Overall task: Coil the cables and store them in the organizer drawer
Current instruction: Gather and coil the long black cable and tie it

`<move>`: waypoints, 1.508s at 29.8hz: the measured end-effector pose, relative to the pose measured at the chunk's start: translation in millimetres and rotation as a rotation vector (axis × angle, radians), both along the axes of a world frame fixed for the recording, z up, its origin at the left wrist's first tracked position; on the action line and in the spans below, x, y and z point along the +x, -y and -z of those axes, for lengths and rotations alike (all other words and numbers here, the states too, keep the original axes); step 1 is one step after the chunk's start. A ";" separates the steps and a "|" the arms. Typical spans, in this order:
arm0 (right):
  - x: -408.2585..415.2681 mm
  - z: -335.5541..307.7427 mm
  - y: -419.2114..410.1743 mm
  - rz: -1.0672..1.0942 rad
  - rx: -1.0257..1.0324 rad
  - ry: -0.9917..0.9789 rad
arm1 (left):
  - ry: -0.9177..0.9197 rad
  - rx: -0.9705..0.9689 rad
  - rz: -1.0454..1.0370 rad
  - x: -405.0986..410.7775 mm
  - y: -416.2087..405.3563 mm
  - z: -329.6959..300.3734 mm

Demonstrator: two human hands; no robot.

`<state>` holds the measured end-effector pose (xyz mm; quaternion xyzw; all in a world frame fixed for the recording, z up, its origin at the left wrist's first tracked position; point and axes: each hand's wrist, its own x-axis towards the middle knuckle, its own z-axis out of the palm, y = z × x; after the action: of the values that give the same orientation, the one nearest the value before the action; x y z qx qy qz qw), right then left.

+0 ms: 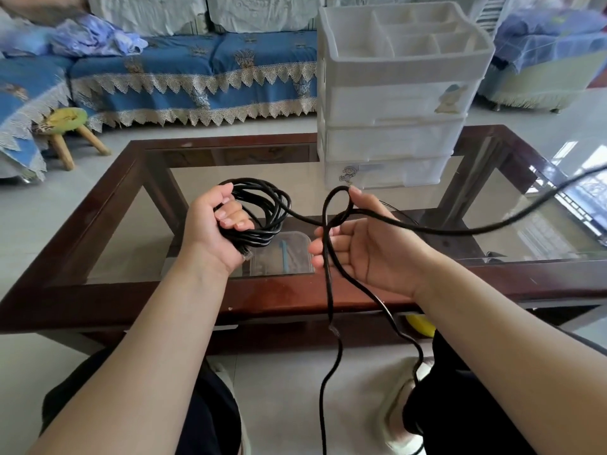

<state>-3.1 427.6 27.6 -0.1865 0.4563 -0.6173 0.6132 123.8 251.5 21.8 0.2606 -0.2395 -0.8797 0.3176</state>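
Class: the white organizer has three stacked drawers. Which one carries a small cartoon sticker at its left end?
The bottom drawer: its cartoon sticker sits at the left end, unlike the two above.

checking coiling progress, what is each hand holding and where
Left hand grips the coil at its near side. Right hand pinches a fresh loop of the loose cable at its top.
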 end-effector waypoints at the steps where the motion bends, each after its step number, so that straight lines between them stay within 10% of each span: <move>1: 0.1 3.0 0.8 0.004 -0.014 0.074 | 0.009 0.005 -0.009 0.0 0.6 1.0; 9: 4.9 7.6 1.9 0.196 -0.204 0.376 | 0.078 0.142 -0.139 1.8 4.0 3.8; 15: 25.5 8.9 -0.3 0.655 -0.037 -1.059 | 0.086 0.109 -0.117 2.0 0.9 2.6; 24: 45.1 9.3 -8.0 0.713 -0.241 -1.874 | 0.140 0.092 -0.059 4.3 6.1 7.6; 45: 0.9 12.2 -0.5 0.785 0.077 -1.139 | 0.215 -0.268 0.117 11.0 -2.5 5.0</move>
<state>-2.2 428.1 15.4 -0.2805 0.7625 -0.5827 0.0157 134.8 254.0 16.7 0.2941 -0.4018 -0.8240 0.2704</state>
